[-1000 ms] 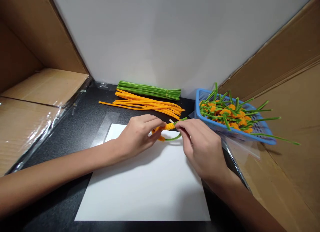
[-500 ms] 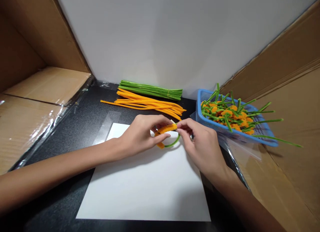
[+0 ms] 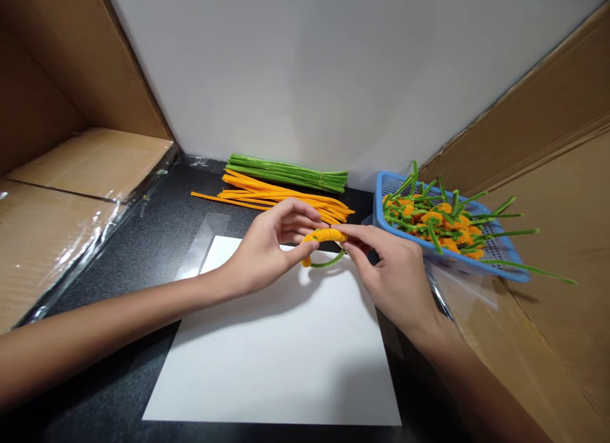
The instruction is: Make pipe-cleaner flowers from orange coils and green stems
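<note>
Between my hands, over the far part of a white sheet [image 3: 271, 367], is an orange pipe cleaner [image 3: 328, 236] coiled into a curved spiral. A green pipe cleaner [image 3: 328, 263] bows below it in a loop. My left hand [image 3: 281, 239] has its thumb against the coil's left end, the fingers curled behind it. With thumb and forefinger, my right hand [image 3: 386, 258] pinches the right end of the coil. The fingertips partly hide both ends.
Behind the sheet lie a bundle of green pipe cleaners [image 3: 286, 171] and loose orange pipe cleaners [image 3: 281, 195]. A blue basket [image 3: 512, 265] at right holds several orange-and-green pieces, some stems sticking over its rim. Cardboard walls [image 3: 548, 106] flank the black table [image 3: 157, 239].
The orange coil has turned so its wound ridges show, and it sits slightly higher and further right. My left fingers have lifted and loosened; my right hand has shifted slightly right.
</note>
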`<state>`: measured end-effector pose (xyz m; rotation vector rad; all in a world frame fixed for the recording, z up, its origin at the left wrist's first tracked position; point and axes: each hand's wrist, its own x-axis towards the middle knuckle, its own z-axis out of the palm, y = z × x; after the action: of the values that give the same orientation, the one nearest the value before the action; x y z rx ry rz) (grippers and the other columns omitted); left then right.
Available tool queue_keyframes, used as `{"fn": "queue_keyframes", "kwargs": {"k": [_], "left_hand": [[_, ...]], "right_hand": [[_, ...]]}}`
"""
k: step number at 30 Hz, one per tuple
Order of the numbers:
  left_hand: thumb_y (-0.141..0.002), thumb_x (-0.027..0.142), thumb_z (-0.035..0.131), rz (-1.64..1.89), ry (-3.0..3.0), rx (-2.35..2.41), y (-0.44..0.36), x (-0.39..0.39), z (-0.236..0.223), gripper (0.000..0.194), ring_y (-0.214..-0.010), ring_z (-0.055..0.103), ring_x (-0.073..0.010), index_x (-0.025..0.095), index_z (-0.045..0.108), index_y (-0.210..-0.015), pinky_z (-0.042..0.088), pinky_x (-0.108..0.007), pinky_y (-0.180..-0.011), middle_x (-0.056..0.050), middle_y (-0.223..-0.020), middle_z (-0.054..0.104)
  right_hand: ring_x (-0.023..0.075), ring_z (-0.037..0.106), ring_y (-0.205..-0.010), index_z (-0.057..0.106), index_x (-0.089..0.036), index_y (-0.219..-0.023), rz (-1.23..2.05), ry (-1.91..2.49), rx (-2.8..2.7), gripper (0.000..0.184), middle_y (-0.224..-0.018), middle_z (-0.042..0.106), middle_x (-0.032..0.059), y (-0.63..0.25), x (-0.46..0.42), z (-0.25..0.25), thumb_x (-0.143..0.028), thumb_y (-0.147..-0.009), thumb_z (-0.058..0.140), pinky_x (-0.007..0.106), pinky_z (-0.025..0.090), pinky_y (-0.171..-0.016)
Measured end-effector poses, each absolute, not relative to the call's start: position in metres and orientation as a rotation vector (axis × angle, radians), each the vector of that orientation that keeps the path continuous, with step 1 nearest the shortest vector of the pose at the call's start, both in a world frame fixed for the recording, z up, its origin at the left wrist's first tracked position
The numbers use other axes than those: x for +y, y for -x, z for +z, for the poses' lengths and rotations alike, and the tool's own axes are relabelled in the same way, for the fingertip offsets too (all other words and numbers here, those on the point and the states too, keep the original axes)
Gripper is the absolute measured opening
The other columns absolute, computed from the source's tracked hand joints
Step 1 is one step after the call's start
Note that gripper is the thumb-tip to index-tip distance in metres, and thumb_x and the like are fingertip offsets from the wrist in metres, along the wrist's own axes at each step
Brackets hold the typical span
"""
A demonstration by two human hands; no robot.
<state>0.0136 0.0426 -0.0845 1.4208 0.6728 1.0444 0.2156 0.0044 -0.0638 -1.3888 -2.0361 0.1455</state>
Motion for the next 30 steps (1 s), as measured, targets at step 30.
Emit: {"fn": "queue_keyframes", "kwargs": {"k": [30], "left_hand": [[-0.076,0.01,0.074,1.178,-1.697,0.823,-0.008,0.047,-0.084,0.022,-0.077,0.068,-0.0134,0.017,0.056,-0.088,0.054,-0.025,-0.074,0.0,-0.081,0.068]], "right_hand": [[0.0189,0.073,-0.076,0.069,-0.014,-0.108,-0.492,1.122,-2.112,0.025,-0.089,0.078,0.0081,-0.213,-0.002,-0.077,-0.002,-0.086,0.064,0.029,0.055,-0.075]]}}
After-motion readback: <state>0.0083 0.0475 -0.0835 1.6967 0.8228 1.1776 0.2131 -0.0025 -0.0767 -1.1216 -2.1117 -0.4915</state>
